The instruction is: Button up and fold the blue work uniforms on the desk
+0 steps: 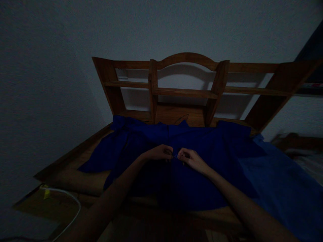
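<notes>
A dark blue garment [202,188], which looks like a shirt with its sleeves out to both sides, lies spread over a wooden desk [83,181]. Above its middle seam, my left hand [160,153] is closed, thumb and finger pinched together; what is in the pinch is too dark to make out. Facing it from the right, my right hand [191,159] pinches a small, pale blue ring-shaped thing [176,156] in the narrow gap between the fingertips. Its exact kind cannot be told in this dim light.
A wooden shelf rack [185,91] rises at the desk's back edge, against a grey wall [63,60]. Lighter blue cloth [280,185] hangs at the right. On the left, a white cable [75,198] curves down near a small yellow piece [46,193].
</notes>
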A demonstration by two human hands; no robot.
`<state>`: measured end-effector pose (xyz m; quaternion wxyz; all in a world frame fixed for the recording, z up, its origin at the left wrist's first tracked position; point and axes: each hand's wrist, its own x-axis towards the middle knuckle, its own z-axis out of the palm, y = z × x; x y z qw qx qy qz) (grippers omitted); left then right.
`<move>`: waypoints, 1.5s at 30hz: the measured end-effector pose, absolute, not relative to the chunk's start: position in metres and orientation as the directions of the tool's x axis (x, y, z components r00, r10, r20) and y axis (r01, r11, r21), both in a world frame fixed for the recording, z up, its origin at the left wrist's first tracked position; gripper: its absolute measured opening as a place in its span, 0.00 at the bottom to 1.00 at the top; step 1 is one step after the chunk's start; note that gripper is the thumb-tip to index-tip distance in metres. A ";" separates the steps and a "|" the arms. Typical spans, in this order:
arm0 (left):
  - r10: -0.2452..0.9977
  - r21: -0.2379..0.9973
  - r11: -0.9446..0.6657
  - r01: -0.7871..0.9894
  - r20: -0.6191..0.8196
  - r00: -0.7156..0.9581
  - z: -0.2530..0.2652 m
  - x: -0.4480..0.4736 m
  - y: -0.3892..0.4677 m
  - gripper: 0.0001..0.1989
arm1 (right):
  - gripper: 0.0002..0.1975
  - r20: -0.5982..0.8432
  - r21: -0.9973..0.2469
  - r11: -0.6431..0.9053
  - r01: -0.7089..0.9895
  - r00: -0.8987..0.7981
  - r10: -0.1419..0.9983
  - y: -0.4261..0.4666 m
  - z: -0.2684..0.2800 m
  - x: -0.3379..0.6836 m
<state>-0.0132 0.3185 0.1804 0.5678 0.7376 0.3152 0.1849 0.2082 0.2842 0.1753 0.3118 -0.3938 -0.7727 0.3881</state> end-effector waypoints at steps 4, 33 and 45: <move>0.690 0.945 -0.168 0.282 -0.092 0.718 0.183 -0.012 0.317 0.12 | 0.13 0.192 -0.839 0.408 0.359 -0.506 0.841 0.284 0.176 0.209; 0.697 0.964 -0.174 0.202 -0.024 0.717 0.170 -0.008 0.323 0.16 | 0.09 0.486 -0.545 0.597 0.589 -0.358 0.797 0.277 0.196 0.208; 0.829 0.944 -0.176 0.279 -0.010 0.559 0.171 0.002 0.309 0.25 | 0.10 0.428 -0.481 0.511 0.713 -0.317 0.846 0.135 0.182 0.172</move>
